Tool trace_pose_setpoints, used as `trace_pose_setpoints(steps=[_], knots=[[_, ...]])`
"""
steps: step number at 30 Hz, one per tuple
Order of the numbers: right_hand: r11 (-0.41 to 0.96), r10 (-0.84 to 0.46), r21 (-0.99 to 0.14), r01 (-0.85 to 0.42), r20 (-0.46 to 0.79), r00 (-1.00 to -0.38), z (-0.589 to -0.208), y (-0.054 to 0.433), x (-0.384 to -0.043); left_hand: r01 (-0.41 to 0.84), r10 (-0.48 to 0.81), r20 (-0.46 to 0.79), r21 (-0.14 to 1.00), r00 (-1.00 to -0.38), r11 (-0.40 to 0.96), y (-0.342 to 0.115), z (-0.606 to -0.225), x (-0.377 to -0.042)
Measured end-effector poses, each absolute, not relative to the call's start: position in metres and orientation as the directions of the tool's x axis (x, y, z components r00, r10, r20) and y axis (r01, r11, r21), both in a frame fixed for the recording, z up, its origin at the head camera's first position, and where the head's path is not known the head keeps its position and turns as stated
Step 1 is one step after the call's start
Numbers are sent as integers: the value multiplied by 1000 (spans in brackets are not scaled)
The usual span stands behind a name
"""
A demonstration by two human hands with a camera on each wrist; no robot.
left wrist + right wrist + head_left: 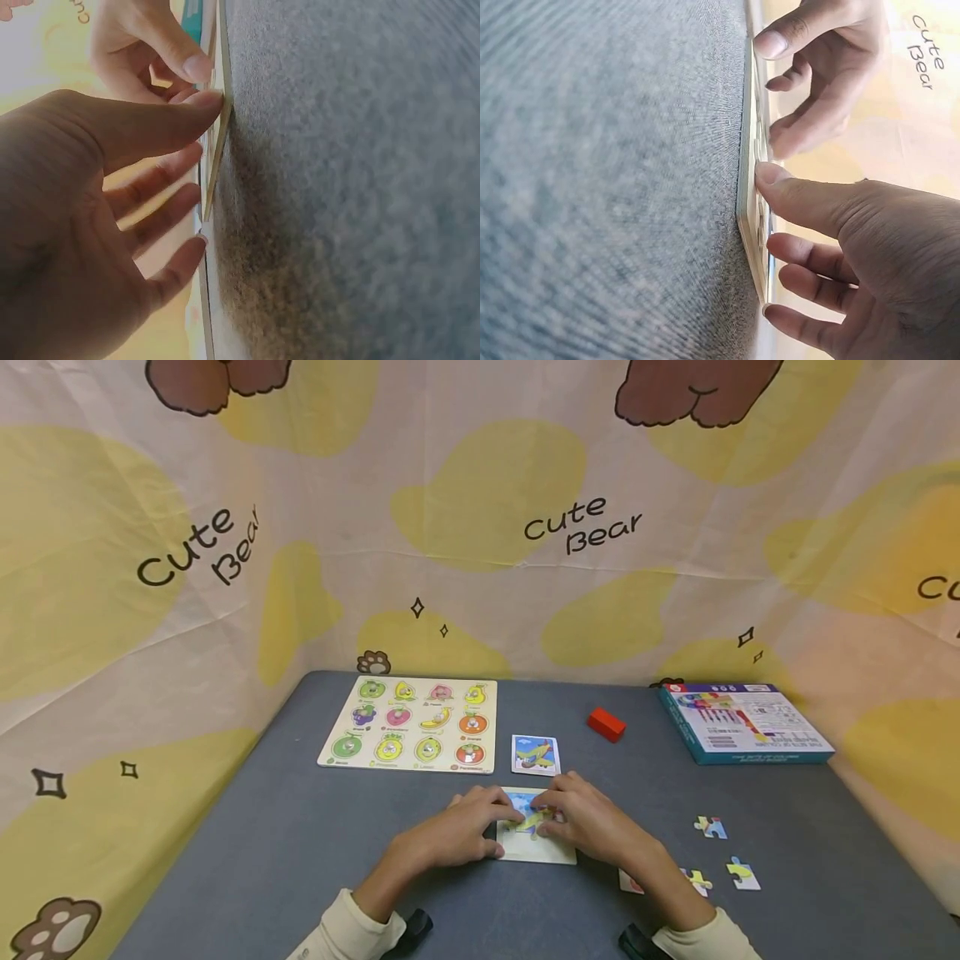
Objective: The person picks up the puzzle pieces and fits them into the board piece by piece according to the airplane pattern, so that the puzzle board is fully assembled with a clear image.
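A small jigsaw board (536, 853), its picture yellow on blue, lies on the grey table in front of the person. At its left side the left hand (463, 827) steadies it, thumb at the near left corner and index finger bent over the picture. From the right, the right hand (588, 814) presses on the picture with thumb and fingertips. Those fingers hide part of the picture. The right wrist view shows the right thumb (802, 196) on top of the board (748, 176) near its edge. Just behind lies a card (536, 755) with a yellow aeroplane.
A fruit picture board (420, 767) lies at the back left. Farther right are a red block (606, 725) and a flat box (750, 727). Loose jigsaw pieces (744, 873) lie to the right, some partly behind the right forearm. A printed cloth (480, 593) hangs behind the table.
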State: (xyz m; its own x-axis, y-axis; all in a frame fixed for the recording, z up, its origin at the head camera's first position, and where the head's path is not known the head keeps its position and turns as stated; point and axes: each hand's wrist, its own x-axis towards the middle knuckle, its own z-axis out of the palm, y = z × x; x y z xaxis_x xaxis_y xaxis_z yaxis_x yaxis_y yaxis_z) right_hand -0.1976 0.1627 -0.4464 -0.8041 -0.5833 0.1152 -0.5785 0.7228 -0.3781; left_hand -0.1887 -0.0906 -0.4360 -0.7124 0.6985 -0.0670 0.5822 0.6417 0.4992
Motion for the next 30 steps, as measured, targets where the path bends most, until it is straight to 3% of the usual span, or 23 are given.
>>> trace_pose_setpoints(steps=[7, 18, 30], knots=[[691, -604, -363, -625, 185, -775, -449, 165, -196, 618, 752, -62, 527, -656, 583, -87, -438, -185], [683, -606, -378, -625, 184, -774, -448, 166, -197, 642, 764, -93, 483, -638, 595, -88, -439, -182], [732, -563, -441, -519, 37, -826, -439, 182, -195, 645, 767, -118, 471, -631, 602, -87, -439, -183]])
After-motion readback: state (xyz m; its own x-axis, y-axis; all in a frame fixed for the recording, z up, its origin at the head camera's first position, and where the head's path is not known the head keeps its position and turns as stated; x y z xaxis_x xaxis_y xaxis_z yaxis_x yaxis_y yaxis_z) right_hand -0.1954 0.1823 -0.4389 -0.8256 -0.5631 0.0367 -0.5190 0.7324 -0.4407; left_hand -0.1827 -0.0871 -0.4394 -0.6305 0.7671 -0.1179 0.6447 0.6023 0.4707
